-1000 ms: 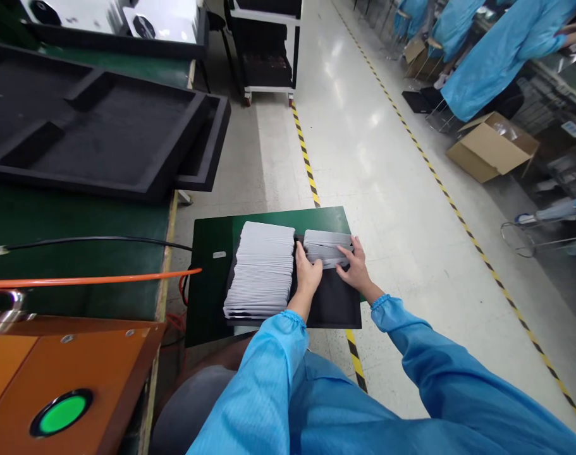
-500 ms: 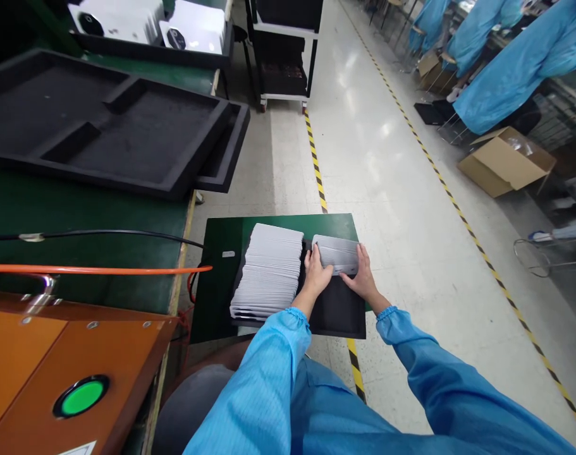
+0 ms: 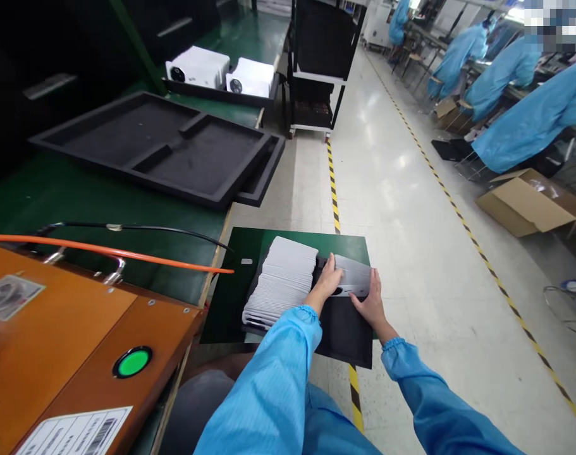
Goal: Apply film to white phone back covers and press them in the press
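My left hand (image 3: pixel 326 284) and my right hand (image 3: pixel 370 303) are closed around opposite ends of a small stack of thin grey-white panels (image 3: pixel 356 273), which look like phone back covers. A dark round spot shows at the stack's lower edge beside my left thumb. Under the stack lies a black tray (image 3: pixel 347 332), its near right part bare. Just left of my left hand, a long row of similar panels (image 3: pixel 282 275) leans overlapping in the tray's left side. My fingertips on the far side are partly hidden.
The tray rests on a green board (image 3: pixel 224 309). Left stand an orange machine (image 3: pixel 88 341) with a green button (image 3: pixel 133 362), an orange hose (image 3: pixel 174 259) and large black trays (image 3: pixel 150 145). Farther off are white panels (image 3: pixel 197 66), a rack (image 3: pixel 316 76), a cardboard box (image 3: pixel 529 199) and people in blue gowns.
The view has swung up and left, so surroundings sit lower and farther right. Both hands remain on the small stack, and the dark round spot at its lower edge shows more clearly.
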